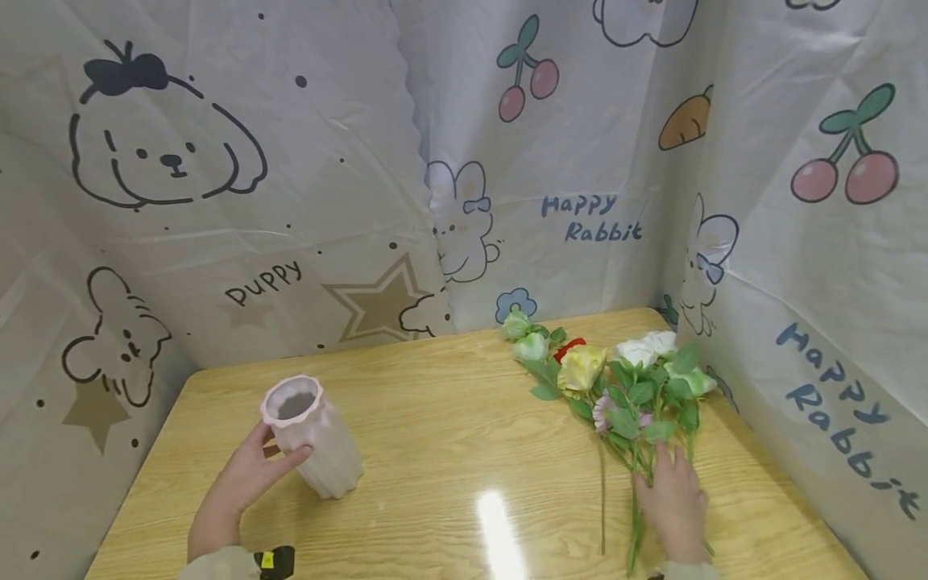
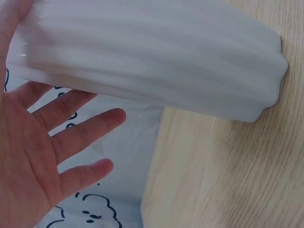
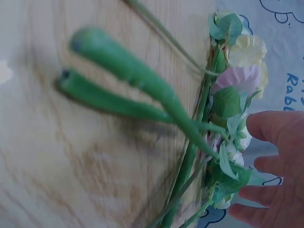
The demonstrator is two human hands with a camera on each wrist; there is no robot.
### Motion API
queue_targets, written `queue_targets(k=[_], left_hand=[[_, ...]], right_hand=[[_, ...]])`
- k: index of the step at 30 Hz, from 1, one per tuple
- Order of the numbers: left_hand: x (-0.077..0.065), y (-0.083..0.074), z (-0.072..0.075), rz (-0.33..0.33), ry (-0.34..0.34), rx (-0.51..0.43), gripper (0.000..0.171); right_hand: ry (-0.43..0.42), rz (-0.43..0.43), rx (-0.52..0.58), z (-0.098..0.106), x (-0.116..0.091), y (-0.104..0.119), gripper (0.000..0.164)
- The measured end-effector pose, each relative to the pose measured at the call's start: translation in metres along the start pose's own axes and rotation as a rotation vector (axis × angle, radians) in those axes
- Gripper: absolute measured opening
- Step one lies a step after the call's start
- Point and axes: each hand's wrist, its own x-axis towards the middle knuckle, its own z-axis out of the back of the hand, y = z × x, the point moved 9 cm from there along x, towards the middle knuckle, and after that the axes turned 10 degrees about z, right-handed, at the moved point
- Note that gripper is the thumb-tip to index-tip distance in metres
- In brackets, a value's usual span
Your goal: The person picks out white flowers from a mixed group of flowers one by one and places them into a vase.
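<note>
White printed cloth (image 1: 341,161) hangs round the back and both sides of the frame, with a puppy drawn at upper left, cherries at upper right and "Happy Rabbit" lettering down the right edge. Below it spreads the yellow wooden table (image 1: 435,419), a streak of glare (image 1: 500,532) shining at bottom centre. At lower left my left hand (image 1: 242,483) pinches the pale pink vase (image 1: 326,455) near its scalloped rim, thumb on the near side and forefinger partly hidden behind; the other fingers fan out. The vase's base meets the wood, and it slants in the frame, though I can't tell if it is truly tipped. A black strap (image 1: 277,562) sits at that sleeve (image 1: 221,565). At lower right my right hand (image 1: 674,503) lies over the green stems (image 1: 635,524), fingers extended and apart; whether the tips touch them I can't tell. The blooms fan out above: yellow flower (image 1: 582,369), white flower (image 1: 638,352), purple flower (image 1: 603,412), and a red one (image 1: 569,349) half covered. Leaves (image 1: 641,392) and crossing stems crowd my fingertips, and a thin brown stem (image 1: 602,499) lies just left of the hand.
</note>
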Motion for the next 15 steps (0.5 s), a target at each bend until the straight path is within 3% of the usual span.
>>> queue_targets(k=[8,15], left_hand=[[-0.002,-0.001,0.000,0.009,-0.004,0.012,0.084],[-0.001,-0.001,0.000,-0.008,-0.010,-0.002,0.082]], right_hand=[[0.035,-0.049,0.011,-0.002,0.003,-0.017,0.065],[0.006,0.014,-0.022,-0.003,0.011,-0.012,0.058]])
